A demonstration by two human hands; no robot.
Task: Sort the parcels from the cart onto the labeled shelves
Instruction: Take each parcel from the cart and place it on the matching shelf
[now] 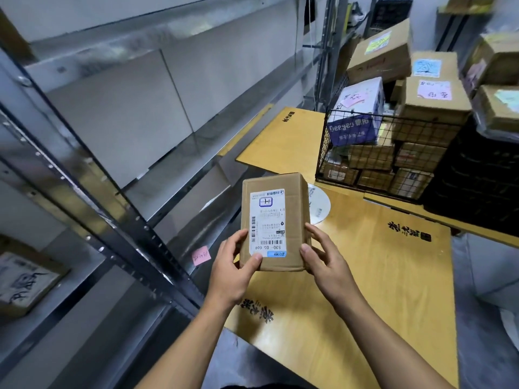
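A small brown cardboard parcel (293,220) with a white shipping label facing up is held in front of me over the floor. My left hand (234,266) grips its lower left corner, thumb on the label side. My right hand (323,258) grips its lower right edge, fingers curled round the side. The black wire cart (325,153) stands at the upper right, stacked with several cardboard parcels, some with pink, yellow or blue notes. Grey metal shelves (134,136) run along the left, and a pink sticky label (201,255) sits on a low shelf edge.
Flattened yellow cardboard sheets (379,276) with black printing cover the floor under my arms. A boxed parcel (25,282) lies on a lower left shelf. A black crate (483,186) stands right of the cart. A white round disc (318,204) lies on the floor behind the parcel.
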